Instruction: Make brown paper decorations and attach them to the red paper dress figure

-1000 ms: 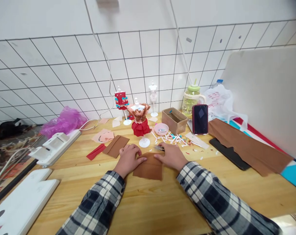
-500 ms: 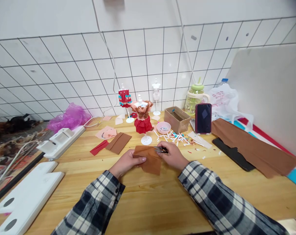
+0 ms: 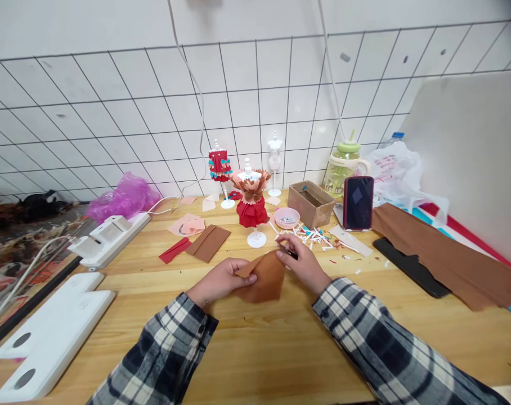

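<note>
My left hand (image 3: 222, 279) pinches the left side of a thin brown sheet (image 3: 264, 279), thumb on top, above the wooden table. My right hand (image 3: 300, 260) is at the sheet's upper right corner, with its fingertips against the edge. Small dark-handled scissors (image 3: 292, 254) are tucked in that hand, their blades mostly hidden by the fingers. The sheet is bent, its top edge slanting up to the right. Just beyond it stands a small white mannequin (image 3: 256, 240) wearing a red skirt (image 3: 252, 211) and a pleated brown and pink top (image 3: 251, 185).
Behind are a mannequin in red (image 3: 219, 164) and a bare one (image 3: 274, 154). Paper strips (image 3: 308, 236), a pink dish (image 3: 287, 218), a cardboard box (image 3: 318, 214) and a phone (image 3: 358, 202) lie right of centre. Folded brown pieces (image 3: 209, 243) and a power strip (image 3: 112, 247) are left.
The brown sheet has gone from nearly flat to bent, its right corner raised. My right fingers have closed in at that corner, and the scissor blades have turned out of sight.
</note>
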Demonstrator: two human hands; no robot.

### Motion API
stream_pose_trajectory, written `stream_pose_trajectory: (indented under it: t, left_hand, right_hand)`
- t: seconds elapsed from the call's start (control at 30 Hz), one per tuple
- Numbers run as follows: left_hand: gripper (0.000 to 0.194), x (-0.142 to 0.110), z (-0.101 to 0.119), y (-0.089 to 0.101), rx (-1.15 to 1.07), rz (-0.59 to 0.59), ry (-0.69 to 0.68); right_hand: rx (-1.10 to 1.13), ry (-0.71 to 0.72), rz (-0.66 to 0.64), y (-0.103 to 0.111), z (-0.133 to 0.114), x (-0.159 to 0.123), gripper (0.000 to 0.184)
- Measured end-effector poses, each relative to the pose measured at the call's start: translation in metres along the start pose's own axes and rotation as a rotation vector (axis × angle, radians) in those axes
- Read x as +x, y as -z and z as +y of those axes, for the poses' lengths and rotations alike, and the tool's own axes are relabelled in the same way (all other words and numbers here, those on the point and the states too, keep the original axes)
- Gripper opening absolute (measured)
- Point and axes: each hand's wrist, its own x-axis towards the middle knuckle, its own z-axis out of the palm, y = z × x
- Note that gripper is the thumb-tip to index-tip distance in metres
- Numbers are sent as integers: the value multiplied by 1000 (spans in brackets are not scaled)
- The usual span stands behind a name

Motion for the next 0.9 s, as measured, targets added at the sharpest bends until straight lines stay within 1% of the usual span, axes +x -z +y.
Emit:
stream_pose_trajectory:
  t: [0.03, 0.07, 0.1, 0.13, 0.2, 0.3, 0.37, 0.4, 0.5, 0.6, 0.67, 0.8, 0.9]
  left_hand:
    - [22, 2, -2, 0, -79, 59, -18]
    - [24, 3, -4, 0, -181, 135, -56]
    - [27, 5, -5, 0, -292, 216, -104]
    - [31, 7, -6, 0, -399, 289, -152]
    - [34, 9, -6, -1, -568, 397, -213]
    - [39, 10, -4, -4, -714, 479, -203]
    - [42, 11, -5, -6, -767, 516, -168]
    - [42, 12, -5, -7, -788, 534, -152]
    - [39, 15, -9, -9, -830, 593, -124]
    - [37, 17, -14, -10, -819, 613, -159]
    - [38, 18, -17, -12, -791, 592, -191]
    - [39, 19, -22, -15, -734, 557, -228]
    - [41, 19, -22, -17, -728, 579, -240]
  right_hand:
    - [29, -37, 56, 0, 3, 2, 27]
    - [64, -80, 85, 0, 6, 3, 29]
    - [101, -124, 83, -1, 8, 4, 30]
    - [137, -166, 52, -1, 9, 5, 32]
    - [174, -242, -69, -4, 6, 3, 33]
    - [184, -350, -255, -11, -9, -6, 33]
    - [281, -449, -344, -16, -21, -15, 39]
    - [330, -475, -380, -19, -25, -19, 39]
    - [365, -468, -478, -29, -29, -28, 38]
    - [345, -430, -555, -38, -22, -32, 43]
    - [351, -413, -574, -41, -17, -32, 45]
    - [356, -409, -548, -42, -17, -32, 44]
    - [330, -408, -546, -41, -20, -33, 41]
